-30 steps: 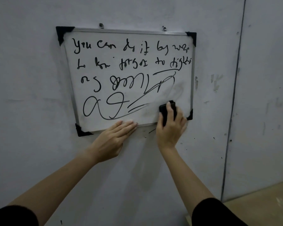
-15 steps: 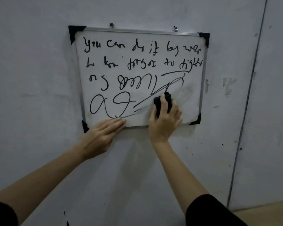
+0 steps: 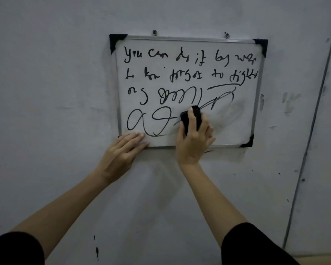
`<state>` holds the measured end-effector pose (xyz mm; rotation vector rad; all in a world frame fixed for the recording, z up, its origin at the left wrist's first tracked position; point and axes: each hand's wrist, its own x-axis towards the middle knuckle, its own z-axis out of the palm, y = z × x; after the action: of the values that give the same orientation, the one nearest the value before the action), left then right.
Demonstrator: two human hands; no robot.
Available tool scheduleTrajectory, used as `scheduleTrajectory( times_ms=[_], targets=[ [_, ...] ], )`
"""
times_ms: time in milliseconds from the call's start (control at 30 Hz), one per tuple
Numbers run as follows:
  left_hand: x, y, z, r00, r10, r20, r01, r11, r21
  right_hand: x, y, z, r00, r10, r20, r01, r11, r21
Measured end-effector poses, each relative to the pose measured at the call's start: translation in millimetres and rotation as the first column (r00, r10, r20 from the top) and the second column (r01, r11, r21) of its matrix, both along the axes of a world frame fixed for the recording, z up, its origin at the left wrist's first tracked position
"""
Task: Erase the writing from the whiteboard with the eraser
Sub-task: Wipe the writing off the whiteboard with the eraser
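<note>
A small whiteboard [image 3: 245, 115] with a metal frame and black corner caps hangs on a grey wall. Black handwriting [image 3: 189, 56] fills its top rows, and loops and scrawls run lower down. The lower right part of the board is smeared grey. My right hand [image 3: 195, 140] grips a black eraser [image 3: 196, 115] and presses it on the board near the lower middle. My left hand [image 3: 122, 153] lies flat with straight fingers on the board's bottom left corner and the wall below it.
The grey wall [image 3: 46, 92] surrounds the board, with dark specks and scuffs. Two hooks [image 3: 154, 32] hold the board's top edge. A vertical seam [image 3: 311, 119] runs down the wall at the right. A strip of floor shows at the bottom right corner.
My right hand has slid the eraser leftward across the lower part of the board, wiping some of the slanted lines there. My left hand stays pressed near the bottom left corner.
</note>
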<state>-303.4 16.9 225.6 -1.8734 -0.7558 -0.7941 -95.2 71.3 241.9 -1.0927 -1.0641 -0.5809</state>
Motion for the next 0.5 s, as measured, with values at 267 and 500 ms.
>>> scheduleTrajectory(
  times_ms=[267, 500],
  targets=[
    [-9.3, -1.3, 1.1, 1.0, -0.003, -0.031, 0.003, 1.0, 0.002, -36.3, -9.8, -49.1, 0.884, -0.001, 0.468, -0.063, 0.991, 0.121],
    [-12.7, 1.9, 2.0, 0.998, -0.024, -0.053, 0.024, 1.0, -0.005, -37.4, -6.4, -5.5, 0.999, -0.032, 0.026, 0.031, 0.998, 0.046]
  ],
)
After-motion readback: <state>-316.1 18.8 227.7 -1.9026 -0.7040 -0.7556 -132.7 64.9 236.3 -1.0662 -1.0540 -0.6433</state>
